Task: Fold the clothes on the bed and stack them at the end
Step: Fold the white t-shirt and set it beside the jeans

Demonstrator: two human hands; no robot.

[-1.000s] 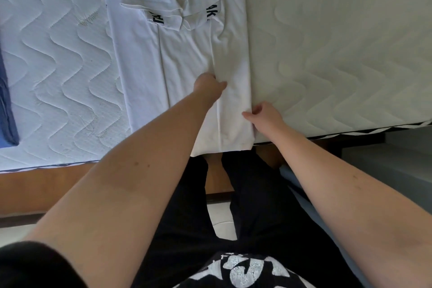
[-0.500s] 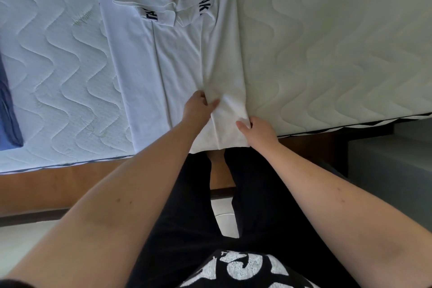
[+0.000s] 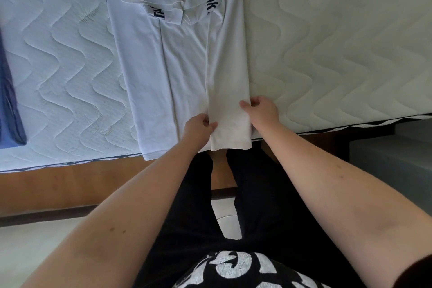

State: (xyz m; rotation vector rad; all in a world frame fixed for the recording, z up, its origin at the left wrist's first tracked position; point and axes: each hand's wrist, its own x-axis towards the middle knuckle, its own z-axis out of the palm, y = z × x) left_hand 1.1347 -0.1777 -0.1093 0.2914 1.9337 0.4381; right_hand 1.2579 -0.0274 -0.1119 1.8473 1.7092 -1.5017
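Both hands have slid nearer the mattress (image 3: 339, 54) edge; left hand (image 3: 198, 125) and right hand (image 3: 261, 110) are pinching the white T-shirt (image 3: 187, 65) hem flap between them.

Left hand (image 3: 198, 125): a second before, it pressed the white T-shirt (image 3: 187, 72) higher up, along the edge of the folded right panel; it slid down that edge toward the hem and ended pinching the panel's left edge near the bottom.
Right hand (image 3: 260, 111): it had touched the panel's right edge with the fingertips; it closed round that edge, thumb on top of the cloth.
Gap between the hands: they came level with each other, one at each side of the folded panel.
Folded panel: it lay smoother and straighter along the shirt.
Hem: the panel's lower end hung squarer over the edge of the bed (image 3: 327, 54).
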